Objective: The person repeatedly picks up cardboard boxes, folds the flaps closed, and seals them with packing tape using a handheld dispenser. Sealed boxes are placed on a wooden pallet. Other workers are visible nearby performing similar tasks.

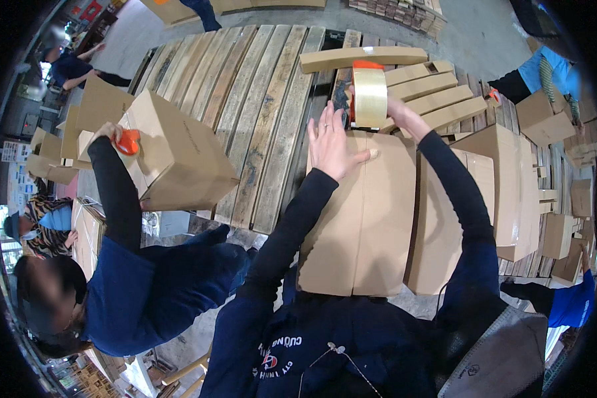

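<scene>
A brown cardboard box (358, 225) stands right in front of me, a seam running along its top. My left hand (333, 144) lies flat near the far end of that top, fingers stretched out and thumb spread to the right. Just beyond the fingers, my right hand (399, 113) grips an orange tape dispenser (367, 65) at the box's far edge. A large roll of clear packing tape (371, 99) sits on the dispenser and hides most of the right fingers.
More cardboard boxes (452, 219) stand close on the right. Long narrow cartons (438, 99) lie beyond on wooden slats (259, 99). At left, a co-worker (139, 285) holds another orange tape dispenser (127, 142) against a tall box (186, 152). Other people work around the edges.
</scene>
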`<state>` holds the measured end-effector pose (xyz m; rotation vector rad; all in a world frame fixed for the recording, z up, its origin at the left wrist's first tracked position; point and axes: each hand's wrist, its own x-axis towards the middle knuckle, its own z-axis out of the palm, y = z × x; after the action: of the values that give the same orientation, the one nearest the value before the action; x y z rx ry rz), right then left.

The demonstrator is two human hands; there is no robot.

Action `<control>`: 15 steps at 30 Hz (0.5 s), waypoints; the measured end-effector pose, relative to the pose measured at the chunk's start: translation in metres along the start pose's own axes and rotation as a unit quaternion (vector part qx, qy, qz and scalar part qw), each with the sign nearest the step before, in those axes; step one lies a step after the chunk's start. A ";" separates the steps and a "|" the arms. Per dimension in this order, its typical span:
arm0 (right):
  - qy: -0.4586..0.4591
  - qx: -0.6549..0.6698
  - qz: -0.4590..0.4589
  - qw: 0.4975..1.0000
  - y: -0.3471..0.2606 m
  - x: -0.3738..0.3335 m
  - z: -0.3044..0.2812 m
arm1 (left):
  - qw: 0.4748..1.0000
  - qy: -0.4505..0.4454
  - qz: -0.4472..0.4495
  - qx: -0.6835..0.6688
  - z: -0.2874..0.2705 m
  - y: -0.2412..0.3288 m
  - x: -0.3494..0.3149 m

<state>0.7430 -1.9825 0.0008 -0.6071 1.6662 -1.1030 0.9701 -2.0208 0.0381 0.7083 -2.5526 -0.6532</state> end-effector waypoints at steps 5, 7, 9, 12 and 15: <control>0.058 0.136 -0.270 0.952 -0.034 -0.163 0.051 | 1.000 -0.017 0.020 0.001 0.006 -0.003 0.004; 0.073 0.046 -0.309 0.947 -0.025 -0.233 0.081 | 0.997 -0.069 0.004 0.024 0.004 -0.004 0.006; 0.093 -0.112 -0.376 0.915 -0.012 -0.272 0.109 | 0.996 -0.077 0.049 0.003 -0.001 -0.007 0.008; 0.109 -0.255 -0.439 0.854 0.002 -0.296 0.128 | 0.975 -0.142 0.132 -0.111 -0.012 -0.020 0.012; 0.112 -0.282 -0.434 0.848 0.009 -0.297 0.139 | 0.933 -0.249 0.168 -0.199 -0.016 -0.041 0.020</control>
<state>0.9818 -1.7914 0.1196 -1.8025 1.9783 -1.3139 0.9769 -2.0685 0.0344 -0.0482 -2.7393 -1.3039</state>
